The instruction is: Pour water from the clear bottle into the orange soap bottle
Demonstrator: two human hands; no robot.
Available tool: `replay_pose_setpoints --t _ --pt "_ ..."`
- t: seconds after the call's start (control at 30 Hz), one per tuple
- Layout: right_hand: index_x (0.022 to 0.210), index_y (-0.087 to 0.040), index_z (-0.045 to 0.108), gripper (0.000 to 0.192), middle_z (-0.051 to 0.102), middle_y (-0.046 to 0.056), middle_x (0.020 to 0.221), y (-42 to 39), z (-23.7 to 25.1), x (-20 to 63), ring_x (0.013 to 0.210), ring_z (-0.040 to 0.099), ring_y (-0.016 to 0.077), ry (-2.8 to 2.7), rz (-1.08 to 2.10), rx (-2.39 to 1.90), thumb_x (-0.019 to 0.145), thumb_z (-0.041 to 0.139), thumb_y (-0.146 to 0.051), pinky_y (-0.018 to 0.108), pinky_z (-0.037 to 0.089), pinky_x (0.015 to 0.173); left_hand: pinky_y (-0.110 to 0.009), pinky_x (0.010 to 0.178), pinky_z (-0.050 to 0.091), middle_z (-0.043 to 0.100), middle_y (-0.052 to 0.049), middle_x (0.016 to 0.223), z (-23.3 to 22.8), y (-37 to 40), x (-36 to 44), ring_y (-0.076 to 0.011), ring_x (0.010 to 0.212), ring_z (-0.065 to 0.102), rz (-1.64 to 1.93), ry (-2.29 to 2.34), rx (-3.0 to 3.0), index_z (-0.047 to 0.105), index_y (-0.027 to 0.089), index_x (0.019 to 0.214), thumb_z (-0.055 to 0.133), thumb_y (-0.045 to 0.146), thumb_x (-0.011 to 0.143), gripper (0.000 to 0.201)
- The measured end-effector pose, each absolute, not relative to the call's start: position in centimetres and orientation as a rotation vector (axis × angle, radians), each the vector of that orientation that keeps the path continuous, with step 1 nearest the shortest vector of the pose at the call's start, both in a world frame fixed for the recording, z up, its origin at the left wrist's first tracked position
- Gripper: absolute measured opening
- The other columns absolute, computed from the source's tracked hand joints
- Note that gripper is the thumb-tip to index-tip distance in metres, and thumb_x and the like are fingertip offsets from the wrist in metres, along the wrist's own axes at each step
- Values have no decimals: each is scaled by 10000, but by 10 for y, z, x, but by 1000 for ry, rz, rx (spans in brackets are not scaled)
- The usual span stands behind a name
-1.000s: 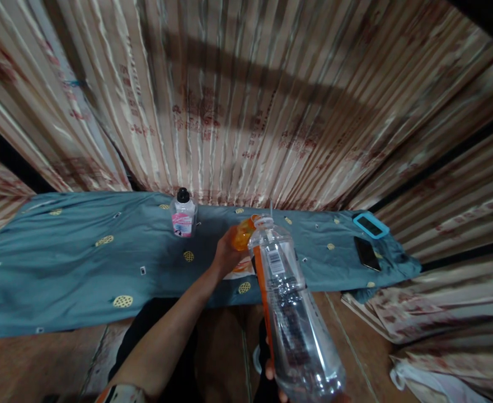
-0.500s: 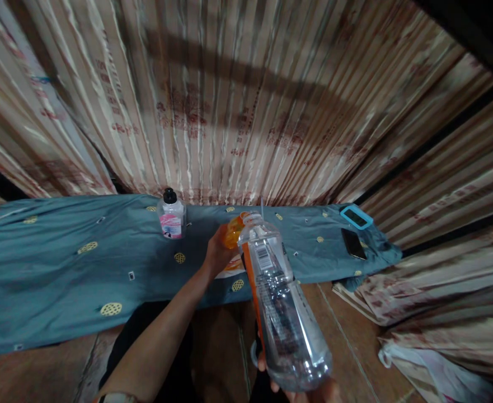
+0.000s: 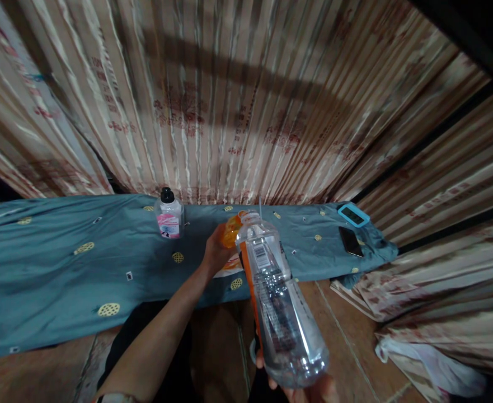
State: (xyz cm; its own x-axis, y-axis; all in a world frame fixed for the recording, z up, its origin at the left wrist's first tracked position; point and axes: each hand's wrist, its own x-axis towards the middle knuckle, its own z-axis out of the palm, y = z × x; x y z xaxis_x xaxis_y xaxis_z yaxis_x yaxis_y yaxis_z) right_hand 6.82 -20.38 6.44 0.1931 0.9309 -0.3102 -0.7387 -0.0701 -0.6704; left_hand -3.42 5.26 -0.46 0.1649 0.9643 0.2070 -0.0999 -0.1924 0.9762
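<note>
The right hand is cut off by the lower picture edge; only fingertips show beneath the clear bottle, so its grip cannot be read in full. The bottle's mouth hides part of the orange object held by the left hand. Print on the small bottle is too small to read. The two phones are too small to tell apart in detail.

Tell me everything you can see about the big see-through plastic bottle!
The big clear plastic bottle is ridged, with an orange label strip and a white barcode patch near its neck. It looks mostly empty. It is tilted, its base toward the camera and its open mouth pointing away at the teal cloth. The right hand holds its base from below; the left hand holds an orange cap by the mouth.
</note>
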Motion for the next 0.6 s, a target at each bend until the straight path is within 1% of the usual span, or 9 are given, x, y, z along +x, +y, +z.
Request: replay_pose_setpoints --t 0.1,0.2,0.3,0.4,0.53,0.6 --pt "966 -252 792 621 813 109 1041 -204 62 70 775 791 263 -259 1415 -853 472 934 -601 253 609 560 -330 764 566 729 -43 927 -4 53 -34 -217 827 698 1268 900 1371 630 173 1009 844 437 613 522" --pt "1006 -234 789 651 815 130 1017 -206 60 70 789 790 270 -271 1411 -847 489 928 -605 262 610 568 -340 769 577 736 -52 936 -3 52 -34 -226 837 708 1259 906 1371 633 166 1019 846 428 614 527" --pt "999 -228 794 634 820 128 980 -207 59 70 799 790 271 -274 1394 -846 510 918 -612 268 616 575 -350 769 583 739 -59 938 -2 52 -34 -229 834 713 1258 928 1375 635 164 1023 826 436 643 505" --pt "991 -230 800 639 821 129 974 -207 60 70 792 791 267 -251 1410 -850 485 932 -599 264 619 572 -349 761 581 741 -56 943 -3 52 -33 -225 828 709 1265 937 1390 633 171 1010 811 449 666 477" --pt "955 -221 809 643 824 125 952 -206 62 71 785 793 265 -230 1436 -859 443 950 -583 250 618 570 -349 760 575 736 -50 941 -4 53 -34 -222 822 703 1262 912 1416 623 174 1013 815 455 656 494" --pt "959 -240 811 626 825 114 952 -205 63 71 791 794 264 -243 1439 -856 451 949 -579 245 619 579 -356 766 572 733 -53 938 -3 53 -35 -224 822 701 1261 905 1429 622 171 1014 813 451 657 492"
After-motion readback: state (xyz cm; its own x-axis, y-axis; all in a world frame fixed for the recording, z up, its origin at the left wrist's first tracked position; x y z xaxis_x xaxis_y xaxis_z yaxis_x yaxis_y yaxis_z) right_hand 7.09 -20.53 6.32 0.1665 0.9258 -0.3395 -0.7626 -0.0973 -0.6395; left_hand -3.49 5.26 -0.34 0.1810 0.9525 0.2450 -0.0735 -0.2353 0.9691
